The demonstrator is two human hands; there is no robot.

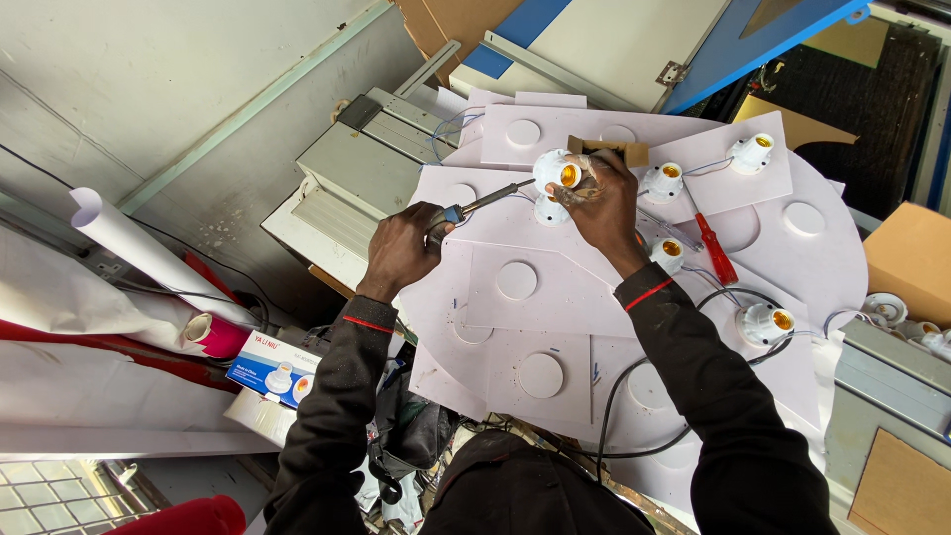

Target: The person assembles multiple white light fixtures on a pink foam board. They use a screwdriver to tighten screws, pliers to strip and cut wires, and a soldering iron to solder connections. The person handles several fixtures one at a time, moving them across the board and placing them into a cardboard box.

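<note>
- Looking down, we see our left hand (401, 248) with its grip closed round the handle of a soldering iron (475, 206); the metal shaft runs up and to the right, its tip just beside the white lamp socket (561, 172).
- Our right hand (604, 203) has its grip clamped on that socket, fingers wrapped round its body; the brass-lined mouth faces up toward the camera, and the socket is held just above the white panels (515, 287).
- The panels lie overlapped on the surface, several with round discs cut in them; more white sockets rest on them, one (662, 181) just right of our hand, one (753, 152) farther up and right, one (766, 322) lower right.
- A red-handled screwdriver (715, 253) lies on the panels near our right wrist; a black cable (619, 396) loops across the lower panels.
- Risks, as we judge them: the iron's tip sits close to our right fingers, so a slip of either hand could burn them; whether tip and socket touch we cannot tell.
- The shaft hangs low over the white panels; a dip of the left hand could scorch or melt the sheet.
- The thin wires by the sockets could snag our sleeve and drag a loose socket off the edge.
</note>
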